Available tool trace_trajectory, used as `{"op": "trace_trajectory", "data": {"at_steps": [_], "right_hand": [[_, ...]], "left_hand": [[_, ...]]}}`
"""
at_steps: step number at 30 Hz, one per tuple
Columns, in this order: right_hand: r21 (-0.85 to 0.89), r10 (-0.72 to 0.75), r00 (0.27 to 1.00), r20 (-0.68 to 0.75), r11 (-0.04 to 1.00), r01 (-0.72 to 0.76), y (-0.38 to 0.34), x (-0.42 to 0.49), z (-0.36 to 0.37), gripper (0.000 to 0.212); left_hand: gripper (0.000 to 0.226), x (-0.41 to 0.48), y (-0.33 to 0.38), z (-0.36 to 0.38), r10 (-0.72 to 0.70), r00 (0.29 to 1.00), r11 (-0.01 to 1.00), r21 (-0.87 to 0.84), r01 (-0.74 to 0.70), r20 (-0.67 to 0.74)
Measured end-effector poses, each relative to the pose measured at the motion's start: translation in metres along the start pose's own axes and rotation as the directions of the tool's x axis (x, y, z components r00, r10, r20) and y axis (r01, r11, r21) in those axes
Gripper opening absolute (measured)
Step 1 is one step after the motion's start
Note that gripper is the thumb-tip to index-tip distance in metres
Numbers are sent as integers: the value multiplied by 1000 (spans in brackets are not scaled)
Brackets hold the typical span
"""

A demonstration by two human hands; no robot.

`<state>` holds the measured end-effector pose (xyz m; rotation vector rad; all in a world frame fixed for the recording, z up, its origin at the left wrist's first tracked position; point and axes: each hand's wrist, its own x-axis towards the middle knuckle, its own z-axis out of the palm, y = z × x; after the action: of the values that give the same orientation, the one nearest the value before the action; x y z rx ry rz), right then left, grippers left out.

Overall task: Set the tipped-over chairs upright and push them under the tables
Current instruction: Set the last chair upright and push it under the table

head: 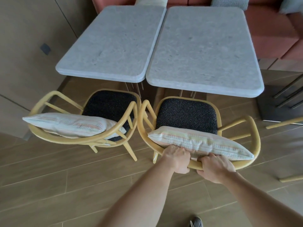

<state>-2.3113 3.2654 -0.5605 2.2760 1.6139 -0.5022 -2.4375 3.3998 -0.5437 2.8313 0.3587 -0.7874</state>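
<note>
Right chair (255,136): upright on all legs on the tile floor (65,177). Its seat front points at the near edge of the right table (205,49), and the curved back rail is toward the person. The front of the black speckled seat sits just at that table's near edge, and most of the seat is out in the open.

Right cushion (200,143): stands on the seat against the back rail. Its long axis runs along the rail, left to right, with the right end lower.

Left hand (177,159): fingers wrapped over the back rail, left of the rail's middle. Right hand (214,169): fingers curled around the same rail just beside it, knuckles up and fingertips touching the cushion's lower edge.

Left chair (78,140): upright, near the near edge of the left table (114,46), turned slightly so its seat front points toward the table's near right corner. Left cushion (65,124) leans on its back rail, long axis along the rail.

The inner armrests of the two chairs are just beside each other; I cannot tell if they touch. The tables stand side by side, long edges close together.

Third chair (283,122): only two yellow legs show at the right edge, lying near level.
</note>
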Motion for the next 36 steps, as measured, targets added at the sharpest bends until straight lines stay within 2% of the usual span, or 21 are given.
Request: {"op": "trace_trajectory", "data": {"at_steps": [7, 36], "right_hand": [[7, 1, 1000, -10, 1000, -1, -31, 2, 0, 45], [55, 15, 1000, 11, 998, -15, -35, -5, 3, 36]], "left_hand": [[35, -21, -20, 12, 2, 1000, 1000, 7, -1, -31], [37, -28, -13, 16, -31, 998, 999, 17, 33, -61]]}}
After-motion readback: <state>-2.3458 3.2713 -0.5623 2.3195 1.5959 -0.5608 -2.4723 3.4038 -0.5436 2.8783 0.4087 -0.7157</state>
